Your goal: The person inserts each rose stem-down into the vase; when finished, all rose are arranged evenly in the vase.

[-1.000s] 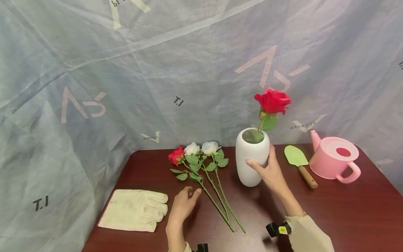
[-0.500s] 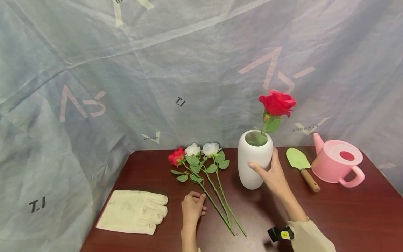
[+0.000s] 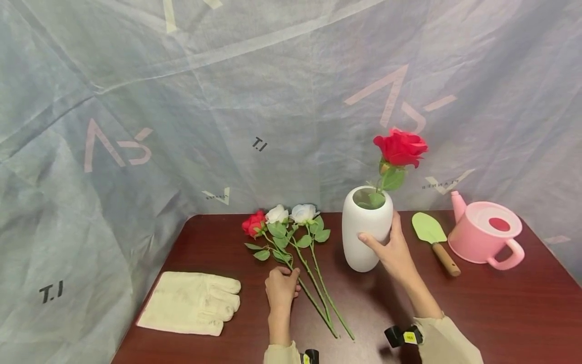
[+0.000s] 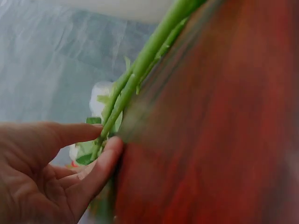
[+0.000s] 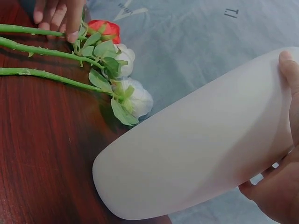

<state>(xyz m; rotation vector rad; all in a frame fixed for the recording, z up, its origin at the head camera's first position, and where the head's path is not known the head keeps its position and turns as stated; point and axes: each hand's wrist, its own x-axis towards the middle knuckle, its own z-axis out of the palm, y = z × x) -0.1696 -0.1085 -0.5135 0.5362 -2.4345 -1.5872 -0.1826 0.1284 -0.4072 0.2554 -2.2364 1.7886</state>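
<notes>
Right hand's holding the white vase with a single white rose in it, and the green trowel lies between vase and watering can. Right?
The rose in the vase is red, not white, as the head view shows. The rest of your statement stands.

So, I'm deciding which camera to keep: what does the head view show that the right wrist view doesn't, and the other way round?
Only the head view shows the standing red rose in the white vase, the pale glove, the trowel and the pink watering can.

Only the right wrist view shows the left hand from its finger side; the head view mostly hides those fingers.

Both share the vase's outer wall, the right hand on it, the lying red rose, two white roses, the table and the grey sheet.
</notes>
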